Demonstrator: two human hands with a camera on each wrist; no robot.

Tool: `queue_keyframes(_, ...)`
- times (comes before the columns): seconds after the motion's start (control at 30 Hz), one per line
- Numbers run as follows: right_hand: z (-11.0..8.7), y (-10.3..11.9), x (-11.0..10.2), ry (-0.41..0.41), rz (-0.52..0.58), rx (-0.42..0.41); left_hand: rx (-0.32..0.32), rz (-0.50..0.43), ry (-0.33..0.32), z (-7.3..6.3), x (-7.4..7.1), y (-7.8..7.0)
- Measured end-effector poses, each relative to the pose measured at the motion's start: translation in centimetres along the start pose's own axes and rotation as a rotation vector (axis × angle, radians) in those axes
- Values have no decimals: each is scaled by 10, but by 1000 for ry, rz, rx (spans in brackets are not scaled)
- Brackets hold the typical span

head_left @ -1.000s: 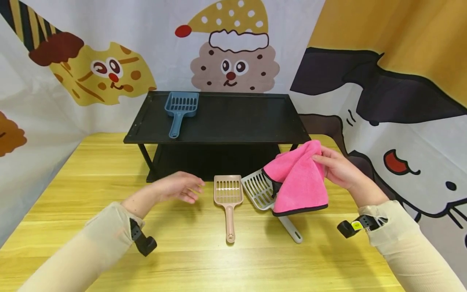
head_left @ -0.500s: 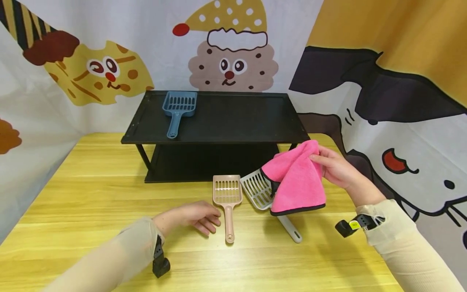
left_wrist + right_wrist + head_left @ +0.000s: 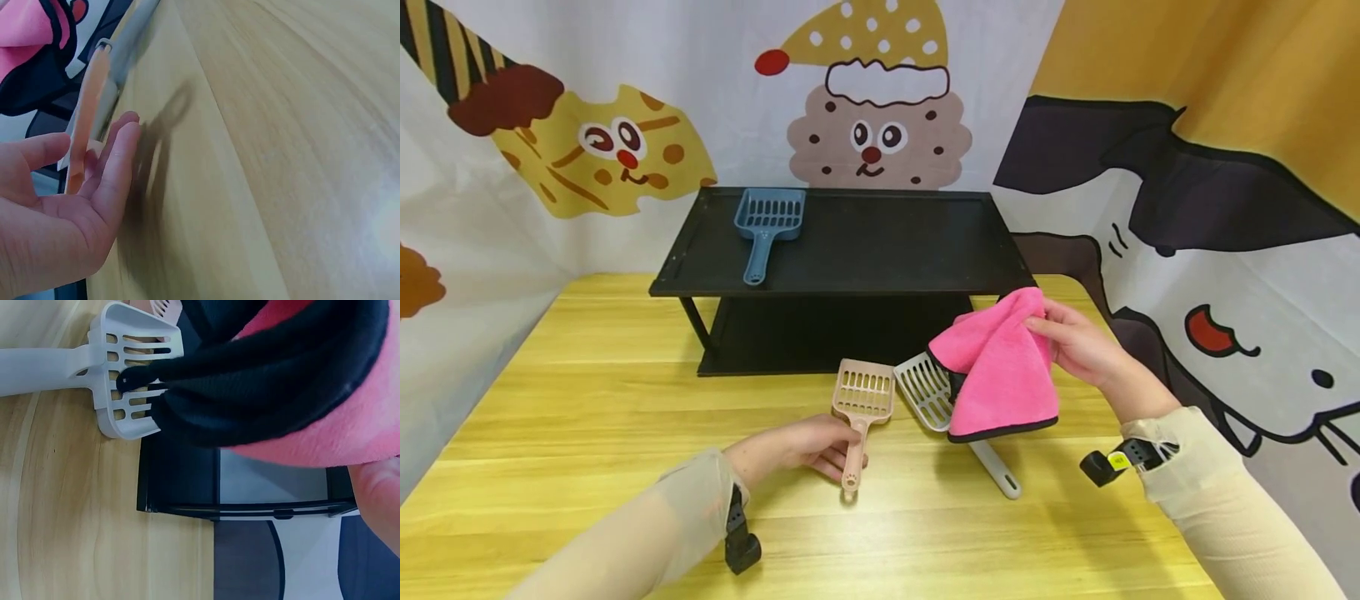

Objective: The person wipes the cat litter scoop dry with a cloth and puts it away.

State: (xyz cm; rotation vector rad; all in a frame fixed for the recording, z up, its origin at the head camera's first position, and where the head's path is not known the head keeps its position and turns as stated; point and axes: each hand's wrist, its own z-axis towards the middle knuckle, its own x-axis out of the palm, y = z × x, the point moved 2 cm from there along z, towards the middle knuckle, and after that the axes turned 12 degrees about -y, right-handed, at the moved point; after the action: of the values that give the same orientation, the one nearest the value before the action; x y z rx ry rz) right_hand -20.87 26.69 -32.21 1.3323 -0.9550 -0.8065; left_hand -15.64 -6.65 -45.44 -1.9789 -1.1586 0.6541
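- A printed fabric backdrop (image 3: 722,50) with cartoon faces hangs behind and at both sides of a wood-grain surface (image 3: 617,417).
- A black rack (image 3: 887,242) with two tiers stands toward the back of the surface.
- The beige scoop (image 3: 860,419) lies at the left grip (image 3: 805,446): its handle runs between thumb and fingers, its slotted head pointing away toward the rack.
- The left grip is narrow, holding that handle; the left wrist view shows the handle raised off the wood, with a shadow below. Whether the head touches the surface, I cannot tell.
- The right grip (image 3: 1078,346) pinches a pink cloth (image 3: 1003,371) with black edging near its top, so the cloth hangs in folds.
- The cloth covers the neck of a pale grey scoop (image 3: 996,469), whose head and handle show on either side; whether they touch is unclear.
- Count: three scoops, one each of beige, grey and blue; one cloth; one rack.
- The blue scoop (image 3: 761,250) rests on the rack's top tier, near its left end, handle toward the front edge.
- The beige and grey heads sit side by side, just in front of the rack's lower front edge.
- The surface extends broadly left of the left grip and in front of both handles.
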Motion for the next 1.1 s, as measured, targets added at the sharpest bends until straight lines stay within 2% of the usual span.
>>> queue_keyframes(0.2,0,-1,2,-78,-73,-12,50,-24,85,-9,-16,0)
queue_keyframes(0.27,0,-1,3,-107,-80,-6,69,-36,96,-13,-23,-1)
queue_keyframes(0.4,2,-1,7,-166,-74,11,112,-34,15,-19,-40,-6)
queue_keyframes(0.53,4,-1,11,-254,-107,15,144,13,-56,-25,-61,-12)
queue_keyframes(0.67,4,0,15,-370,-166,-9,187,35,-52,-33,-77,-16)
queue_keyframes(0.87,7,4,26,-521,-364,-44,199,38,-50,-48,-91,-30)
queue_keyframes(1.1,21,5,55,-500,-531,-105,205,76,-46,-61,-91,-49)
